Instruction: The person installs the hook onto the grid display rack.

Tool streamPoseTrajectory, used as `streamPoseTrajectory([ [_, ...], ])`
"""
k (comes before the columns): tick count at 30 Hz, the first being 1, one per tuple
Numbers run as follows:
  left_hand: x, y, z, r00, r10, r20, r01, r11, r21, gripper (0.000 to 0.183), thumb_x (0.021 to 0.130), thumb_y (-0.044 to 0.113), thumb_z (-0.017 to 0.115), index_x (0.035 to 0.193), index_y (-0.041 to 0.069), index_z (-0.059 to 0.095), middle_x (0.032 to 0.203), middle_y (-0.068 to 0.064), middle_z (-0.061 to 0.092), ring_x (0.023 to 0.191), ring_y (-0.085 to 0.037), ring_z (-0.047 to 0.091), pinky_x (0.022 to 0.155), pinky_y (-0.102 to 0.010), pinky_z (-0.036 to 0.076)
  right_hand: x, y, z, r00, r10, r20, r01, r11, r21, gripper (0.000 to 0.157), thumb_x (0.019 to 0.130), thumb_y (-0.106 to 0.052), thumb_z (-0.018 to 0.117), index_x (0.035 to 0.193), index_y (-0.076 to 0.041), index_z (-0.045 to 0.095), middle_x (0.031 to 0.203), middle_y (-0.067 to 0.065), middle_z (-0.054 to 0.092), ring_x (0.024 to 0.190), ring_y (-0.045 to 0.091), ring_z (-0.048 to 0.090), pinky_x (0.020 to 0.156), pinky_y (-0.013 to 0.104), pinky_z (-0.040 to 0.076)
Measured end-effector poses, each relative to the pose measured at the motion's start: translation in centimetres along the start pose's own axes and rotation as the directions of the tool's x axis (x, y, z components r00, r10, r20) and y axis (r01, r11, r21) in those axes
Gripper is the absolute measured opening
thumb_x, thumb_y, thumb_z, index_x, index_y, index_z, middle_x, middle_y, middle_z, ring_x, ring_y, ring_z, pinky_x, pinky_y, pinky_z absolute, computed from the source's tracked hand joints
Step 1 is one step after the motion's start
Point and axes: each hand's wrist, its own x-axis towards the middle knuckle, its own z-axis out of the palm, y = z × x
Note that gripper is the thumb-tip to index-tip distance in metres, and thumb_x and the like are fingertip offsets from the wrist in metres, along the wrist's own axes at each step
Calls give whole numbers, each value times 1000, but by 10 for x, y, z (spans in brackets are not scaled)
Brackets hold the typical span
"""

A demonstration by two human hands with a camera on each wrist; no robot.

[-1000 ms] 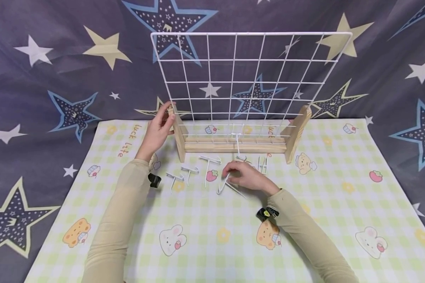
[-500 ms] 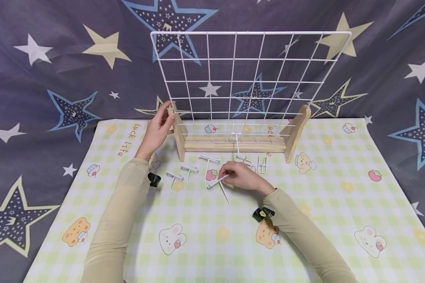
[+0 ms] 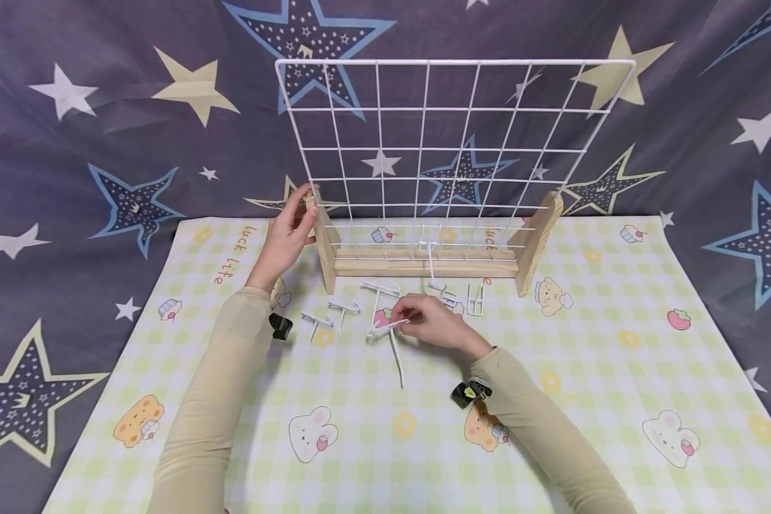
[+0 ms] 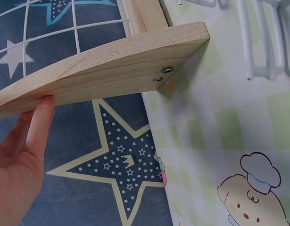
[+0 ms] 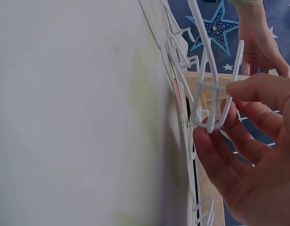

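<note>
My right hand [image 3: 432,321] pinches a white wire hook [image 5: 211,87] between thumb and fingers, low over the cloth. Its long prong slants toward the front in the head view. With my left hand [image 3: 283,239] I hold the left wooden side panel [image 3: 323,243] of a stand near its top; one fingertip lies against the outer face in the left wrist view. A white wire grid [image 3: 424,128] rises from this stand. One white hook [image 3: 432,257] hangs on the grid's lower part. Several more hooks, such as a T-shaped hook [image 3: 317,321], lie before the stand.
A wooden crossbar [image 3: 424,268] joins the left panel to the right side panel [image 3: 540,243]. A small white wire piece [image 3: 476,300] lies near the crossbar's right end. The green checked tablecloth [image 3: 231,442] meets a dark star-patterned curtain [image 3: 116,135] behind.
My right hand has shifted slightly left, and the hook in it has turned, its prong swinging from the right round toward the front. The left hand and the stand keep their places.
</note>
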Motion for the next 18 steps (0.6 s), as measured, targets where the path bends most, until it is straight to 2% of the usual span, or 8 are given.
streamPoseTrajectory([
  [4,0,0,0,1000,-7,1,7,1000,-10,44,104,19,46,146,10,39,116,-26,58,98,-28,60,76,-35,60,0,-2,1,1000,-7,-14,6,1000,-8,14,81,6,68,93,-1,66,92,8,64,87,22,61,82,31,57],
  [8,0,1,-1,1000,-11,2,11,1000,-13,44,104,19,46,146,11,39,116,-27,58,98,-28,59,76,-36,60,2,-6,0,1000,-4,-28,4,1000,4,13,83,5,67,94,-2,66,92,6,64,87,20,60,81,29,57],
  [13,0,1,-1,1000,-11,4,11,1000,-18,44,104,19,46,146,10,39,121,-27,58,102,-33,59,76,-35,60,6,-17,-2,998,-5,-59,8,999,52,12,84,6,65,93,-1,66,93,7,65,88,21,60,80,31,58],
  [18,0,-1,-1,1000,3,3,-3,1000,-30,43,104,18,47,145,8,40,120,-28,58,102,-36,60,75,-34,61,12,-30,-5,994,-18,-108,24,998,57,10,84,5,66,91,-2,66,92,8,64,88,22,61,79,32,58],
])
